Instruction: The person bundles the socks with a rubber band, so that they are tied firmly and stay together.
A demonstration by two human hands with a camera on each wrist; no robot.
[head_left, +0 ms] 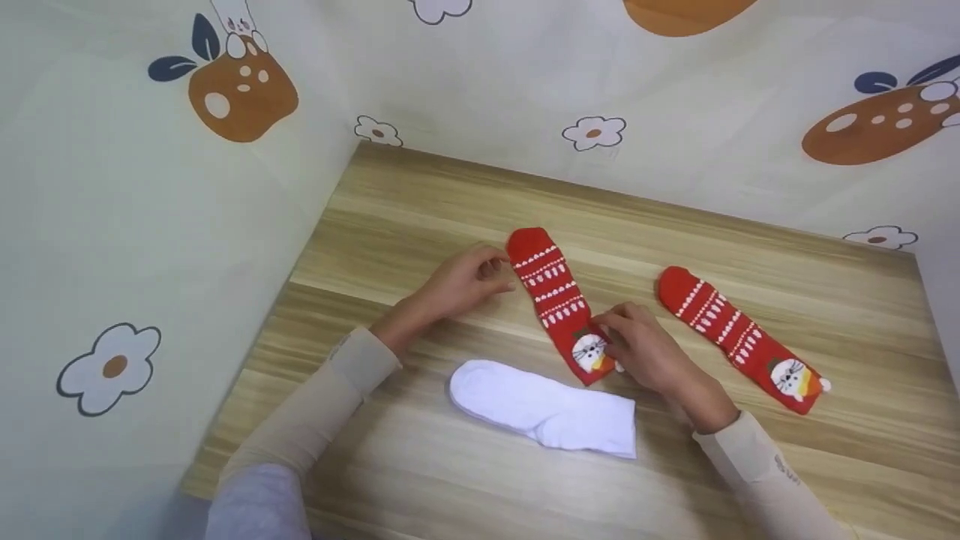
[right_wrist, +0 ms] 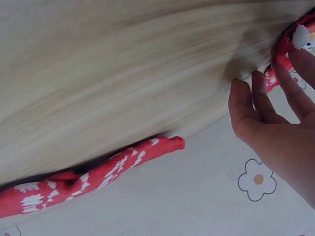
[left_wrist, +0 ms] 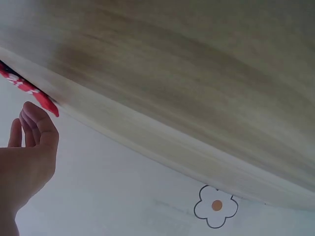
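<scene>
Head view — red sock (head_left: 553,296) — white-patterned, whisker-faced.

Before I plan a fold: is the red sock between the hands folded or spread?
Spread: the red sock lies full length on the table, toe and cuff visible.

the right hand (head_left: 654,352) partly hides the red sock (head_left: 551,289) nearer the left edge of the surface (head_left: 405,480), and lettering (head_left: 787,470) on the right sleeve (head_left: 742,450) is too small to read.
</scene>
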